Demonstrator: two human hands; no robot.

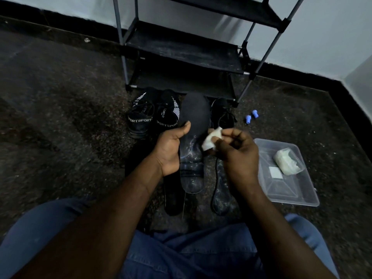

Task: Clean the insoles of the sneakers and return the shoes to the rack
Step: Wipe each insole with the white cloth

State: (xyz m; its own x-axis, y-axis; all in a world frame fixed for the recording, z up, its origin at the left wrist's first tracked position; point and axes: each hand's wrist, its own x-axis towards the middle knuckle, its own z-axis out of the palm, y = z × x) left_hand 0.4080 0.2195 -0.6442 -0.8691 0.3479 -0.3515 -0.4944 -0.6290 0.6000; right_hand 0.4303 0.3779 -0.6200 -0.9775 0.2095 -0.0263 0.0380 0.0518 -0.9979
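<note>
Sitting on the floor (pixel 60 117), knees in jeans (pixel 191 256) at the near edge of the view, both forearms reaching forward.

Left hand (pixel 171 150): fingers wrapped behind the insole (pixel 196 115), thumb hooked over its left edge, gripping it at mid-length. Insole is held lengthwise, toe end pointing away toward the rack. Toe half is matt black, heel half shows pale glossy streaks.

Right hand (pixel 239 156): fingers curled, pinching a folded white wipe (pixel 209 140) at the insole's right edge. Whether the wipe touches cannot be told.

Under the hands, 2 more lie flat on the floor: left insole (pixel 173 198) and right insole (pixel 220 194), 1 on each side of the held one.

Right of the right hand: clear plastic tray (pixel 291 196) on the floor, holding a pale packet (pixel 287 162) and a small white square (pixel 273 172).

Beyond the hands: 2 black sneakers (pixel 141 119) side by side, heels toward the viewer, "SPORT" on the heels. A 3rd black shoe (pixel 222 115) stands right of the held insole's toe. 2 small blue pieces (pixel 251 116) lie just right of that shoe.

Farthest: black rack (pixel 181 51) against the pale wall (pixel 322 37), visible shelves bare, sneakers just in front of its base.
</note>
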